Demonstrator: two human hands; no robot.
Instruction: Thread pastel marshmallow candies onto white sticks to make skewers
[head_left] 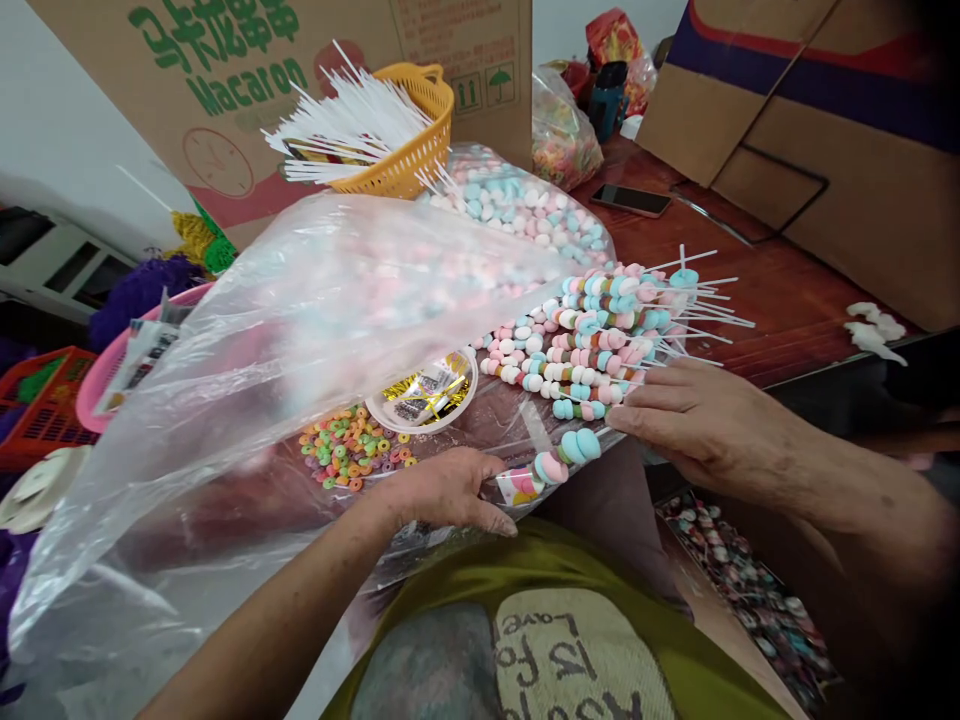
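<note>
Red-brown table [791,318], phone [631,200], bag of sweets [525,208]

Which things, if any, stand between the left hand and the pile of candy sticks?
Between the left hand and the pile of candy sticks lies one separate candy stick with a printed wrapper, directly at the fingers. Beyond it, a pale strip lies flat.

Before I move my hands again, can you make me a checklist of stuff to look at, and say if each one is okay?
1. Left hand at the printed end of the nearest candy stick: ok.
2. Left fingers gripping it tightly: cannot tell.
3. Right hand beside the bunch of candy sticks: ok.
4. Colorful little rings all inside a bowl: not ok, they're loose beside the white bowl.
5. White sticks in the yellow basket: ok, though many poke over the rim.
</note>
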